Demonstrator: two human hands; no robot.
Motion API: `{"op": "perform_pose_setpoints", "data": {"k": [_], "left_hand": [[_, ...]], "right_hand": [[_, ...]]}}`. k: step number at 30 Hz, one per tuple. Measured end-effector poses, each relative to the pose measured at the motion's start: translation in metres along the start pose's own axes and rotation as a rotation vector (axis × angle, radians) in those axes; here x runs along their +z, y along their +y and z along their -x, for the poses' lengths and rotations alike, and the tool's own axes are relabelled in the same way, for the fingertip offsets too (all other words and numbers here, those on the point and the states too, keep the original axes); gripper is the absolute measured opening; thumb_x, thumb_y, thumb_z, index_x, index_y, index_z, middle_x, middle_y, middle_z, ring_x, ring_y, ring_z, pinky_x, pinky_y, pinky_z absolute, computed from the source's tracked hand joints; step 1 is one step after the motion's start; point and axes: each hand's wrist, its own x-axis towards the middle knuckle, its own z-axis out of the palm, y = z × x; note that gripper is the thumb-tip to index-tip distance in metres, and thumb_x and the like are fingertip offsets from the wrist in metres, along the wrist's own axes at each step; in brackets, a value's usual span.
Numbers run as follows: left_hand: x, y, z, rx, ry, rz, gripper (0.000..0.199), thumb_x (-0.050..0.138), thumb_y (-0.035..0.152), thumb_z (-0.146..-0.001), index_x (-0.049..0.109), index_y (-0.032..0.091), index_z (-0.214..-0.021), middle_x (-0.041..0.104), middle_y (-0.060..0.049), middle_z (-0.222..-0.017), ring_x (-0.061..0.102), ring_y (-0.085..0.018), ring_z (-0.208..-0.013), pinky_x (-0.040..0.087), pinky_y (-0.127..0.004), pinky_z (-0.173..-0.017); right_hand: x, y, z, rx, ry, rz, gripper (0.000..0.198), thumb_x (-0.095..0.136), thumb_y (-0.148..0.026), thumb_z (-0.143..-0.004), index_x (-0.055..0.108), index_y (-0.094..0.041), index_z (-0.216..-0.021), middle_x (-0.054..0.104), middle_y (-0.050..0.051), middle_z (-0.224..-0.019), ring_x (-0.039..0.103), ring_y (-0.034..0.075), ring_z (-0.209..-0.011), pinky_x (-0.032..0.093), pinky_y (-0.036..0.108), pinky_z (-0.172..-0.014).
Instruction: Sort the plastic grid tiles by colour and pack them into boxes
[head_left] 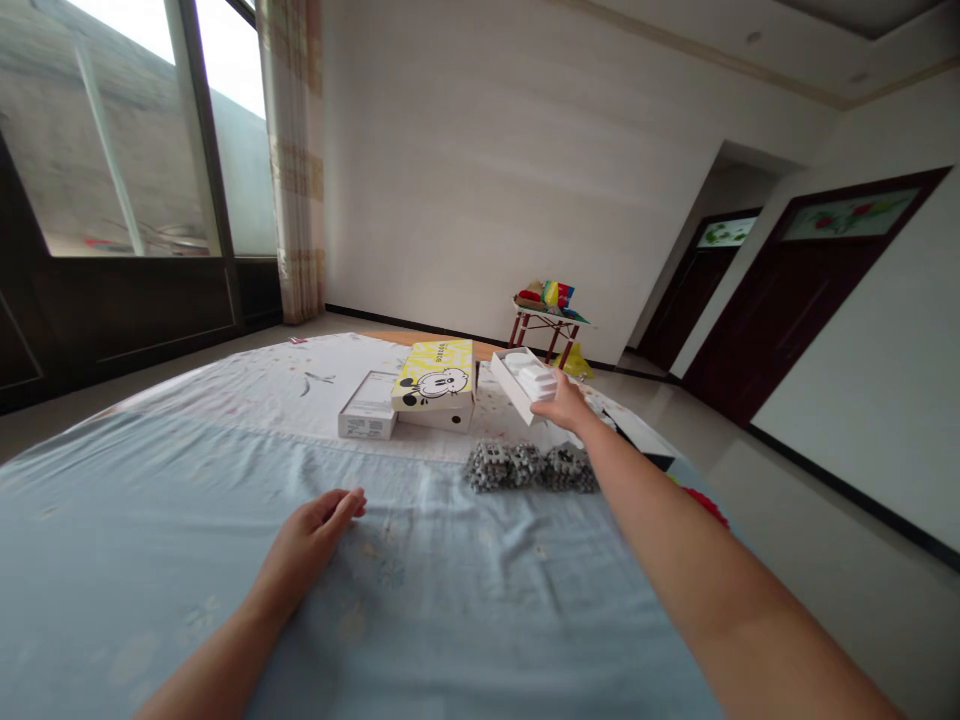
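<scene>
My right hand reaches forward and grips the near right corner of a white box. The box is tilted and looks open at the top, with white pieces inside whose kind I cannot make out. My left hand rests on the pale blue cloth with its fingers curled together; whether anything is in them is hidden. Just short of the white box lies a row of grey, knobbly interlocking pieces. Left of it sits a yellow and white box with a cartoon face, beside a flat white box.
A blue and white cloth covers the table. Something red shows at its right edge, partly behind my right forearm. Farther off, a small folding table bears colourful items, near a yellow bag. Windows and a curtain stand left.
</scene>
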Motion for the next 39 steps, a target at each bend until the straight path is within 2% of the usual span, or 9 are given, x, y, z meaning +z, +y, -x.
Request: {"op": "perform_pose_setpoints", "data": {"k": [3,6,9,14,20,24,29,35,39], "left_hand": [[0.0,0.0,0.0,0.016,0.012,0.014,0.047,0.042,0.059,-0.076,0.065,0.019,-0.073,0.07,-0.003,-0.075,0.062,-0.021,-0.076,0.044,-0.026,-0.07],[-0.002,0.001,0.001,0.008,0.049,0.074,0.045,0.045,0.058,-0.074,0.066,0.018,-0.078,0.07,-0.004,-0.079,0.062,-0.021,-0.08,0.044,-0.027,-0.074],[-0.004,0.001,0.003,0.004,0.116,0.173,0.047,0.047,0.058,-0.073,0.065,0.016,-0.084,0.07,-0.006,-0.083,0.062,-0.022,-0.085,0.045,-0.029,-0.078],[-0.004,0.006,0.006,-0.002,0.167,0.337,0.055,0.046,0.06,-0.073,0.063,0.012,-0.096,0.068,-0.011,-0.093,0.063,-0.022,-0.086,0.048,-0.032,-0.077],[0.001,0.023,0.012,0.008,-0.029,0.302,0.062,0.048,0.059,-0.073,0.055,0.016,-0.116,0.058,-0.013,-0.12,0.055,-0.024,-0.108,0.047,-0.034,-0.086],[0.002,0.027,0.014,0.012,-0.181,0.224,0.067,0.053,0.056,-0.072,0.046,0.018,-0.127,0.048,-0.012,-0.132,0.045,-0.024,-0.12,0.041,-0.035,-0.095],[0.005,0.021,0.011,0.085,-0.272,0.097,0.073,0.057,0.052,-0.07,0.038,0.022,-0.134,0.04,-0.011,-0.138,0.038,-0.027,-0.125,0.035,-0.041,-0.1],[0.01,0.007,0.004,0.153,-0.289,-0.033,0.084,0.066,0.048,-0.063,0.033,0.024,-0.137,0.038,-0.01,-0.139,0.036,-0.029,-0.126,0.034,-0.038,-0.1],[0.009,-0.001,0.001,0.222,-0.308,-0.066,0.093,0.071,0.045,-0.058,0.03,0.025,-0.139,0.035,-0.01,-0.141,0.034,-0.031,-0.126,0.034,-0.038,-0.1]], "right_hand": [[-0.023,0.014,0.043,-0.226,-0.078,-0.165,0.099,0.066,-0.035,-0.059,0.014,-0.016,-0.14,0.034,0.014,-0.137,0.035,0.027,-0.123,0.03,0.037,-0.1],[-0.029,0.02,0.089,-0.416,-0.225,-0.316,0.099,0.067,-0.032,-0.06,0.013,-0.02,-0.141,0.03,0.011,-0.14,0.035,0.026,-0.124,0.033,0.037,-0.099],[-0.021,0.017,0.125,-0.543,-0.371,-0.404,0.099,0.069,-0.028,-0.059,0.014,-0.023,-0.141,0.03,0.01,-0.14,0.035,0.026,-0.124,0.035,0.037,-0.097],[0.008,0.002,0.156,-0.675,-0.553,-0.394,0.101,0.071,-0.024,-0.055,0.018,-0.025,-0.141,0.027,0.009,-0.141,0.026,0.025,-0.129,0.026,0.039,-0.104],[0.035,-0.005,0.164,-0.68,-0.677,-0.388,0.103,0.074,-0.024,-0.053,0.02,-0.027,-0.14,0.025,0.008,-0.142,0.024,0.025,-0.13,0.023,0.037,-0.105],[0.039,0.001,0.163,-0.641,-0.716,-0.457,0.098,0.074,-0.034,-0.057,0.022,-0.028,-0.139,0.02,0.007,-0.145,0.021,0.024,-0.132,0.032,0.036,-0.101],[0.046,0.007,0.16,-0.53,-0.629,-0.563,0.088,0.073,-0.042,-0.059,0.031,-0.03,-0.135,0.027,0.007,-0.142,0.033,0.024,-0.126,0.041,0.033,-0.093],[0.055,0.006,0.16,-0.568,-0.553,-0.485,0.083,0.073,-0.046,-0.059,0.039,-0.025,-0.132,0.04,0.008,-0.133,0.04,0.023,-0.121,0.036,0.033,-0.098],[0.056,0.007,0.16,-0.575,-0.493,-0.469,0.072,0.07,-0.044,-0.063,0.045,-0.025,-0.127,0.048,0.007,-0.127,0.047,0.023,-0.113,0.039,0.033,-0.094]]}}
